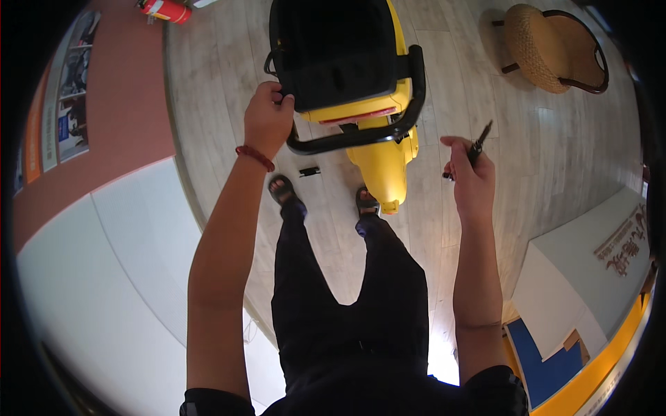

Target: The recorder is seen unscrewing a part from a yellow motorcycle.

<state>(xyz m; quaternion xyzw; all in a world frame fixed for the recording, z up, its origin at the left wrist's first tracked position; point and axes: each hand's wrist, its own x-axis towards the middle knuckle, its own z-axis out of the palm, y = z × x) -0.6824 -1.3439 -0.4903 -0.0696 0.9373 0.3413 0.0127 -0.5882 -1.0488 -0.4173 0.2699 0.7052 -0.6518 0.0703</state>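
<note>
A yellow wheeled-looking machine (381, 163) stands in front of me, with a large black panel (336, 48) on top and a curved black handle (354, 141) around its near side. At the panel's near left corner is my left hand (269, 114), its fingers curled closed. What they pinch there, if anything, is hidden. A thin black cable (272, 62) loops out just beyond them. Off to the machine's right, my right hand (472, 173) is closed around a slim black pen-shaped tool (480, 141), its narrow tip pointing up and away.
A small black object (309, 171) lies on the wood-look floor (222, 90) by my left foot. At the far right is a wicker chair (544, 52); a red fire extinguisher (166, 10) is at the far left. White panels (104, 256) line the left side.
</note>
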